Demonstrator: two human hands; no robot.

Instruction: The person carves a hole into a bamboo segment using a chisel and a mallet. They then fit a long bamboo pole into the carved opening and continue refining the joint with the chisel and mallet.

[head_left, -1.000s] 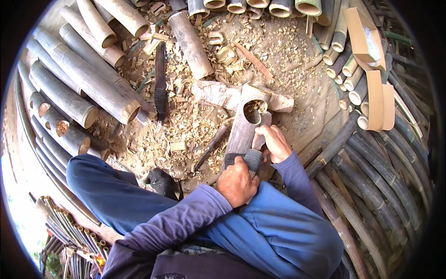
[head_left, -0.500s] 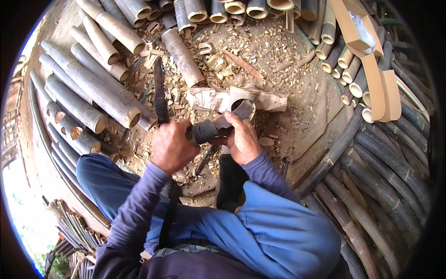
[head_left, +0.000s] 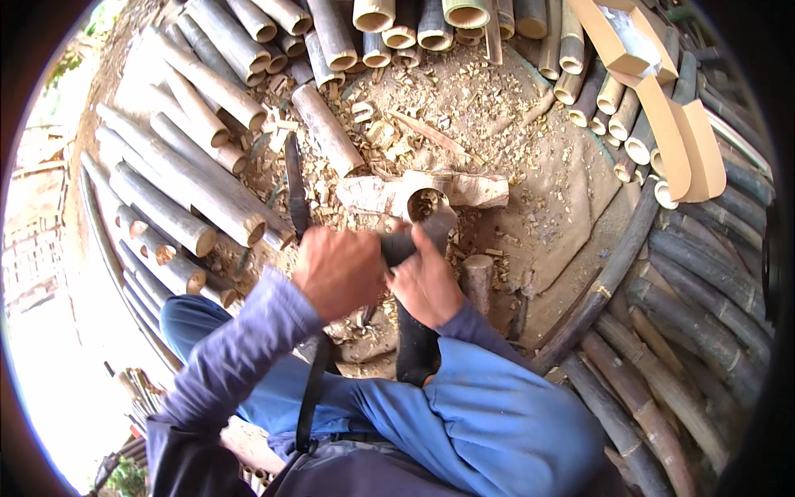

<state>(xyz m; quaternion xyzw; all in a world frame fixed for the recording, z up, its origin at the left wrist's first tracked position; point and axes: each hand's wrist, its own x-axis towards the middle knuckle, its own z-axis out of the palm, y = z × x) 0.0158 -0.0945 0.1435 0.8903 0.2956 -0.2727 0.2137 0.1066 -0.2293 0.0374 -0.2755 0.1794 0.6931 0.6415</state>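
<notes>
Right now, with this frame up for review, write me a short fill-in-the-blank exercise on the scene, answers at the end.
1. Between the left hand and the right hand, the wrapped handle is ____ in colour.
2. The open cardboard box lies toward the picture's upper ____ corner.
3. The dark long blade lies to the picture's ____ of the pale log.
4. The person's trousers are ____.

Missing words: black; right; left; blue.

Blurred hands, dark handle partly hidden by them, bamboo tubes cropped at top
</notes>
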